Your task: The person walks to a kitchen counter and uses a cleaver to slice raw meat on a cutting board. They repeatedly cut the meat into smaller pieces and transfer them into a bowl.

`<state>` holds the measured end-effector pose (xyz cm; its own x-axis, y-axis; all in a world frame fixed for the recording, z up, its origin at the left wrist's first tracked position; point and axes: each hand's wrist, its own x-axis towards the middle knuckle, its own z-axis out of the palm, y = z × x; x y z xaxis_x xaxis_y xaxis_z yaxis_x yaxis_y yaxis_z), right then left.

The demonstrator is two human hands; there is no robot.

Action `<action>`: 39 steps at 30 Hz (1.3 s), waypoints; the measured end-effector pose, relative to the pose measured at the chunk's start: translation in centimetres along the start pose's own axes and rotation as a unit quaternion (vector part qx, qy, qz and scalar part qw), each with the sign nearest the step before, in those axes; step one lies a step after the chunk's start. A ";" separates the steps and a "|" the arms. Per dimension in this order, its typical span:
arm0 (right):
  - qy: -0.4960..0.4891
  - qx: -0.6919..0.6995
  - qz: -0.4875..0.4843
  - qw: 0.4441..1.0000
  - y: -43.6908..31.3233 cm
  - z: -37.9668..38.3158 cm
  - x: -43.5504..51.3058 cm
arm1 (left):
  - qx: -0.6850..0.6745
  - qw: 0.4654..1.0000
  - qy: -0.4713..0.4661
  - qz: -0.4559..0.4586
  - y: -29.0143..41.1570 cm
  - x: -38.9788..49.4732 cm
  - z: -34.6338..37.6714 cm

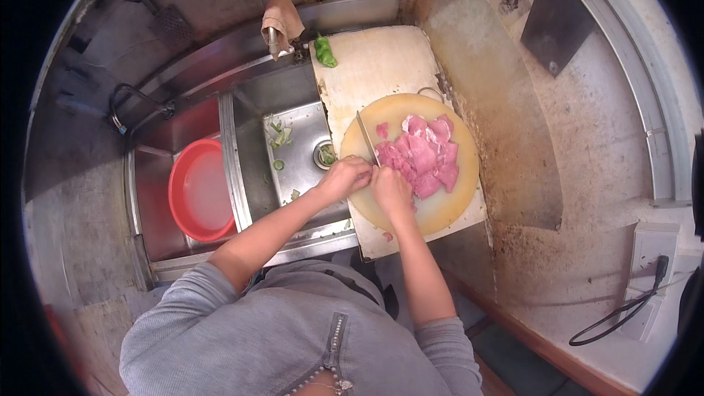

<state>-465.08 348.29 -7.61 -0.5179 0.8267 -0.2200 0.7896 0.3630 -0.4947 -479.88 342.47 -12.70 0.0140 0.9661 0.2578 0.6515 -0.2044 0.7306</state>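
Note:
A round, thick cutting board [440,214] carries a heap of sliced raw pink meat [423,154]. My right hand [391,190] is closed around the handle of a knife [365,135], whose blade stands on edge and points away from me at the left side of the meat. My left hand [347,177] is at the board's left edge, just left of the knife, with its fingers curled; whether a piece lies under the fingertips is hidden. A small scrap of meat [382,130] rests apart, right of the blade.
The board sits on a pale worn panel [379,60] with a green pepper [324,52] at its far left corner. Left are a steel sink [291,170] with vegetable scraps and another basin holding a red plastic tub [175,187]. A stained wall [484,93] rises on the right.

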 end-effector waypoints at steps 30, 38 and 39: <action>-0.019 0.025 -0.038 0.999 -0.5 0.3 -0.8 | -0.002 0.997 0.065 0.033 0.7 -2.5 -0.1; -0.043 -0.044 0.001 0.998 1.8 0.2 -7.5 | 0.009 0.998 0.052 0.030 0.0 -2.7 0.2; -0.031 -0.036 -0.004 0.999 1.4 0.8 -6.4 | 0.012 0.998 0.054 0.034 -0.3 -2.7 0.6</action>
<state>-460.97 343.13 -7.58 -0.5411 0.7969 -0.2688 0.8062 0.4005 -0.4355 -479.64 340.04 -13.99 -0.0219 0.9275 0.3732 0.6693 -0.2637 0.6946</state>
